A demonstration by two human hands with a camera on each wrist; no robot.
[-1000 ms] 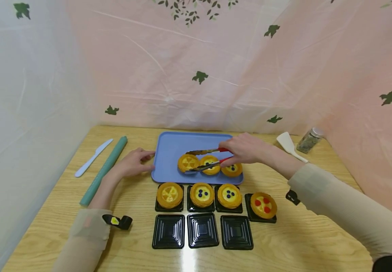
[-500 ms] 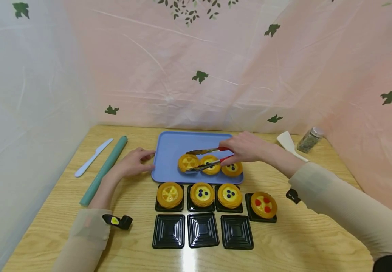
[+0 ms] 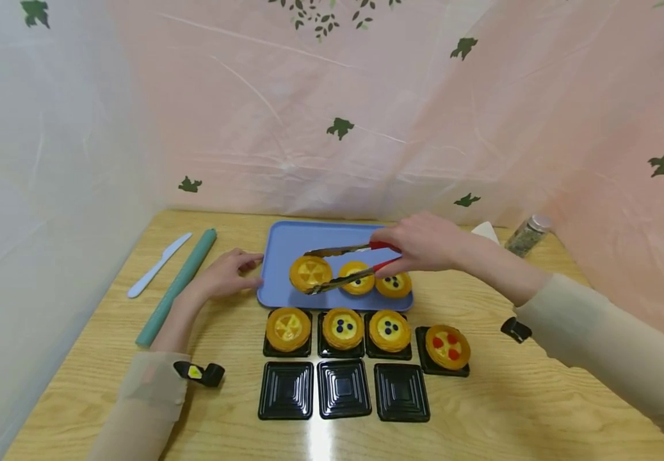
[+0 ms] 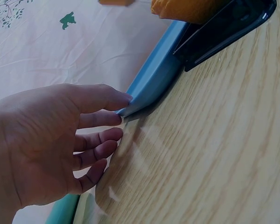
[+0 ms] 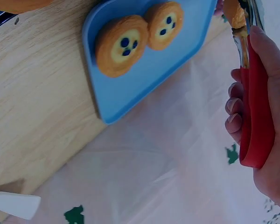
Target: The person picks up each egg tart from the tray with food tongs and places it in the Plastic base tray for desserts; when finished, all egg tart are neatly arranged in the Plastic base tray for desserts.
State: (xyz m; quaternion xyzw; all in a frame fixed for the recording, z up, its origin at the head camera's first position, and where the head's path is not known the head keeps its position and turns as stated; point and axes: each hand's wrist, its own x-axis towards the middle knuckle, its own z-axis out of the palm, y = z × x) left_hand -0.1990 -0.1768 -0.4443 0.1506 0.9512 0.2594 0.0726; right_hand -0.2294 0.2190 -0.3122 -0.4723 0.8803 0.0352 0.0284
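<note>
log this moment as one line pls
right hand: grips red-handled metal tongs around round golden wedge-topped tart | left hand: touches rectangular blue tray | on tray: two round golden blue-dotted tarts

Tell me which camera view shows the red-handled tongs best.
The head view: both arms of the tongs show, with a tart between their tips. The right wrist view shows the red handles close in the right hand, the arms crowded at the top edge. The left wrist view doesn't show them.
</note>
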